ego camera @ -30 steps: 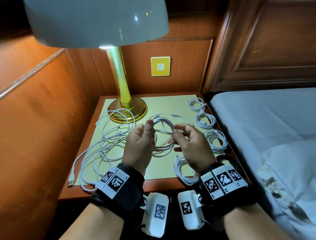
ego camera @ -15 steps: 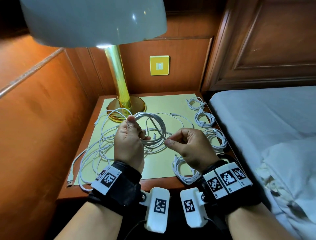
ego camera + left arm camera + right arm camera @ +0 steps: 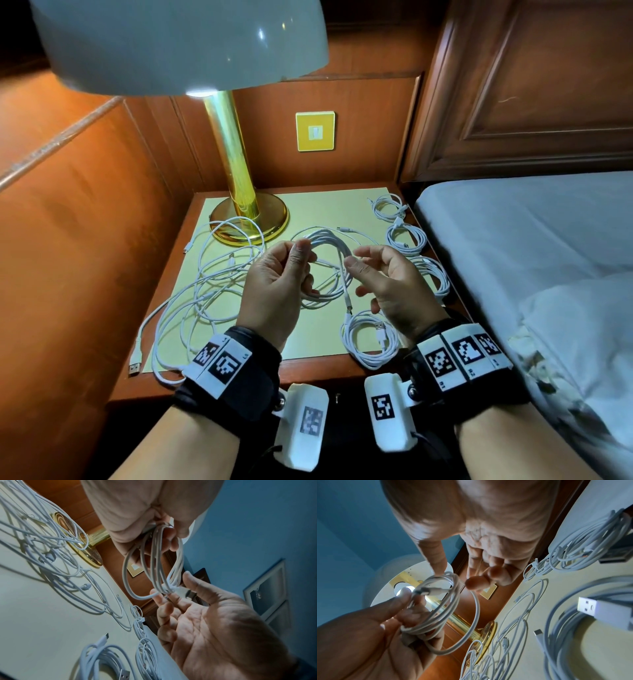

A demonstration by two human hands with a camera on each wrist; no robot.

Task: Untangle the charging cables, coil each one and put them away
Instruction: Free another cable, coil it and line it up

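- Bedroom, hotel-like: bed (image 3: pixel 513 240) with white sheet along the nightstand's right edge
- Wood nightstand (image 3: pixel 308 373) with pale yellow top
- Brass table lamp (image 3: pixel 236 164), white shade, base at nightstand's far left corner
- Wood-panelled walls, carved headboard panel (image 3: pixel 534 85)
- Yellow wall switch (image 3: pixel 315 131) behind nightstand

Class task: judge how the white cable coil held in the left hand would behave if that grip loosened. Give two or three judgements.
The cable coil is probably floppy: its loops sag below the left hand. It likely springs apart, since nothing visibly binds the loops and one plug end dangles. It seems light: a thumb-and-finger pinch carries it.
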